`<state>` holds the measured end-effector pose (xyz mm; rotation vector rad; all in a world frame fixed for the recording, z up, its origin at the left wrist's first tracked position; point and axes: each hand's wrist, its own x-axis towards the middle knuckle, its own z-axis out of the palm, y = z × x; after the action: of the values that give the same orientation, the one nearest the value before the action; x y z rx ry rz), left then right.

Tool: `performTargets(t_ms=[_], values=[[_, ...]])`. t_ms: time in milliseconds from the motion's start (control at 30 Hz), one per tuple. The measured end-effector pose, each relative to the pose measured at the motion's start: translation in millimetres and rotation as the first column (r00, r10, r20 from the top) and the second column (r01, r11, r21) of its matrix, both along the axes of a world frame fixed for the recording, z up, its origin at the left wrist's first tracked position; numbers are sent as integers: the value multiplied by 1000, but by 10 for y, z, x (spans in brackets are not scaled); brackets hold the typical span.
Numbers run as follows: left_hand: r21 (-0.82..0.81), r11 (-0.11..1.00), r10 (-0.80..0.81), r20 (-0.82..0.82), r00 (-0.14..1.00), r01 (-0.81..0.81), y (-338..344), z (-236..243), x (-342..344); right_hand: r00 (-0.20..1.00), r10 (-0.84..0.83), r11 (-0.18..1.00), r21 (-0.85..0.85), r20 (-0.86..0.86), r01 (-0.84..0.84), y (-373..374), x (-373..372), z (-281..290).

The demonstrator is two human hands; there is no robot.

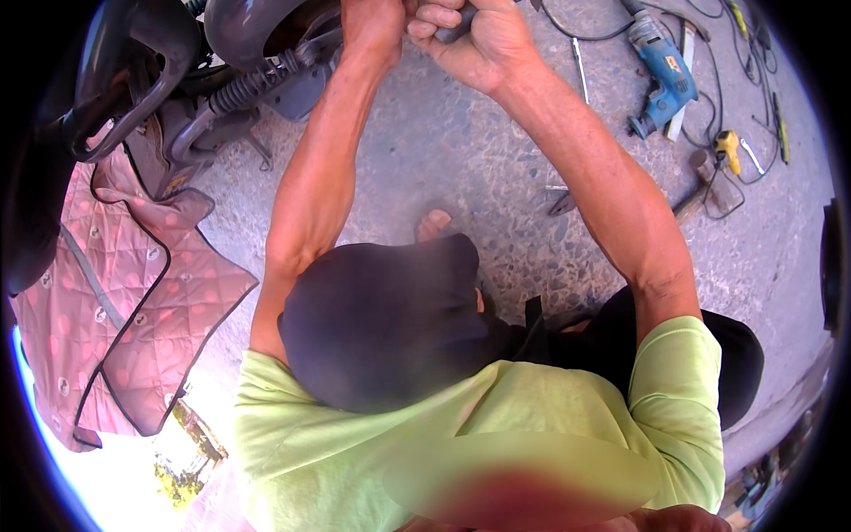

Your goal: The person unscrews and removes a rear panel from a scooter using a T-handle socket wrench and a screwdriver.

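Left hand (372, 28) is partly cut off: I can't tell its grip. Right hand (493, 43) curls round a grey thing (458, 23), left of the drill (665, 75).

The picture's top edge cuts off the left grip (376, 25)

From my remote view I see a dark grey object (456, 27) at the top edge, clasped in the curled fingers (439, 16) of the right hand (486, 46); much of it is covered or cut off, so I cannot tell its full shape
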<state>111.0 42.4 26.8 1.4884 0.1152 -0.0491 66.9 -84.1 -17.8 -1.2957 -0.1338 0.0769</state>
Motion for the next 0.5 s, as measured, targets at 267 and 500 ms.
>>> performTargets(t_ms=[267,500], values=[[98,995,21,-120,993,-9,97,118,-48,859,126,695,-662,497,281,-268,29,380],[-17,999,-51,-58,997,50,67,22,9,995,62,988,-144,76,-51,-167,22,152]])
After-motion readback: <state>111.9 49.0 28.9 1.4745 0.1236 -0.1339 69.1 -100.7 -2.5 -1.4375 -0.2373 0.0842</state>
